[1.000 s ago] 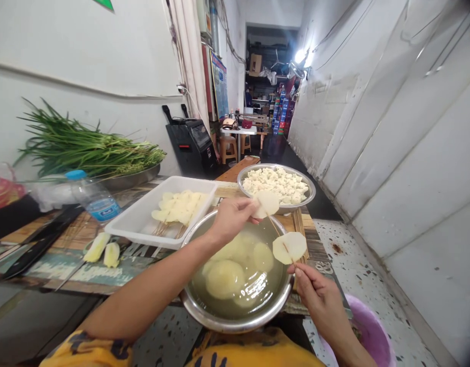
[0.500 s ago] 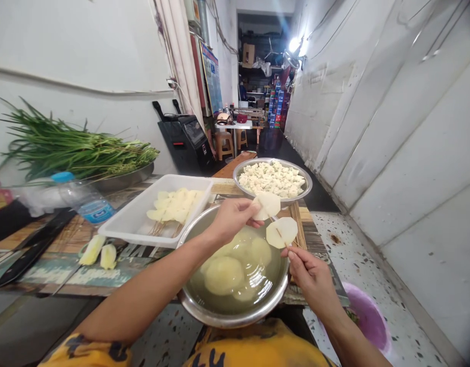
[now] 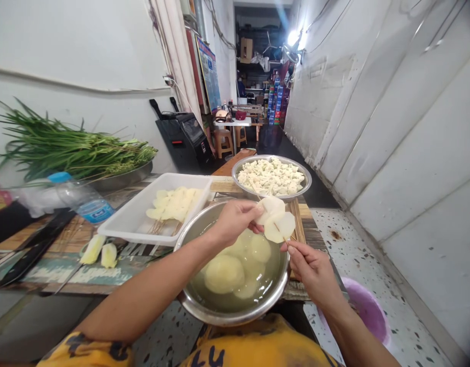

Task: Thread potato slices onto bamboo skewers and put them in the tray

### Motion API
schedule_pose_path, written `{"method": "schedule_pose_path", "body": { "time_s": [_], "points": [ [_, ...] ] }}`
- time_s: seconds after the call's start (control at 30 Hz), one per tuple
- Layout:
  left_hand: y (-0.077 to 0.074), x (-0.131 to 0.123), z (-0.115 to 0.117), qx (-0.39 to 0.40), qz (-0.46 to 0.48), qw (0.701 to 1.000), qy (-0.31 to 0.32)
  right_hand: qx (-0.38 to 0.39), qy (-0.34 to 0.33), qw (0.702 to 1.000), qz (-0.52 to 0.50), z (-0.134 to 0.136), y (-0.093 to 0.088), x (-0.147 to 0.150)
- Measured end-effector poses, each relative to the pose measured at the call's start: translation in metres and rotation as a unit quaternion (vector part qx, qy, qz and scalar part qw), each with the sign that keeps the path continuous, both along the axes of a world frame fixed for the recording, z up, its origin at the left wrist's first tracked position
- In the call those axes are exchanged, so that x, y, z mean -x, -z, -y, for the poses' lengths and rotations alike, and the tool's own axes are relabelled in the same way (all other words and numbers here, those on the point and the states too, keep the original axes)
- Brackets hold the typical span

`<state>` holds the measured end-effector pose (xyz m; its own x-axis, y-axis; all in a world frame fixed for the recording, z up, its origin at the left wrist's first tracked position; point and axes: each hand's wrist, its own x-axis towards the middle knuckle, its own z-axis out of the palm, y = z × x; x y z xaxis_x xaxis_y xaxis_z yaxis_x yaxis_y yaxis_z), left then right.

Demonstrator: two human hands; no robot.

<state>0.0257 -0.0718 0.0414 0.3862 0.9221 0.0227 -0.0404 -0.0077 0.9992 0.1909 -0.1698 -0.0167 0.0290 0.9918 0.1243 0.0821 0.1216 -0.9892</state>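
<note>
Two thin, pale potato slices (image 3: pixel 280 227) overlap on a thin wooden skewer (image 3: pixel 287 243) above the right side of a metal basin. My left hand (image 3: pixel 238 220) pinches the upper slice at its left edge. Lower down, my right hand (image 3: pixel 309 266) is closed on the skewer, with thumb and forefinger just below the nearer slice. Beneath both hands, the metal basin (image 3: pixel 235 320) holds water and several peeled potatoes (image 3: pixel 224 274). To the left, a white plastic tray (image 3: pixel 122 230) contains skewered potato slices (image 3: pixel 174 204) with their sticks pointing toward me.
A metal bowl of cauliflower pieces (image 3: pixel 271 176) stands behind the basin. At left are a water bottle (image 3: pixel 91 204), a black-handled knife (image 3: pixel 26 262), cut vegetable pieces (image 3: pixel 92 250) and a bowl of green stalks (image 3: pixel 74 150). A purple tub (image 3: pixel 370 308) sits on the floor at right.
The two slices have come together and now overlap on the skewer. My left hand has shifted slightly right and down with the upper slice; my right hand stays nearly in place.
</note>
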Motion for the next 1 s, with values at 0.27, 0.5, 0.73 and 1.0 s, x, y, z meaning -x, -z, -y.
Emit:
{"method": "schedule_pose_path", "body": {
  "time_s": [0.27, 0.5, 0.73, 1.0],
  "points": [
    [0.000, 0.005, 0.000, -0.016, 0.002, 1.000, 0.024, -0.180, 0.095, 0.962, 0.184, 0.000, 0.009, 0.000],
    [-0.001, 0.000, 0.002, -0.043, 0.020, 0.999, -0.026, 0.171, -0.161, 0.933, -0.274, -0.004, -0.011, -0.008],
    [0.002, 0.006, -0.006, 0.006, 0.071, 0.995, -0.063, -0.043, 0.036, 0.998, 0.003, 0.003, 0.001, -0.004],
    [0.004, 0.008, -0.010, -0.005, 0.066, 0.997, -0.041, 0.026, -0.022, 0.999, -0.031, 0.005, -0.004, -0.011]
  ]
}}
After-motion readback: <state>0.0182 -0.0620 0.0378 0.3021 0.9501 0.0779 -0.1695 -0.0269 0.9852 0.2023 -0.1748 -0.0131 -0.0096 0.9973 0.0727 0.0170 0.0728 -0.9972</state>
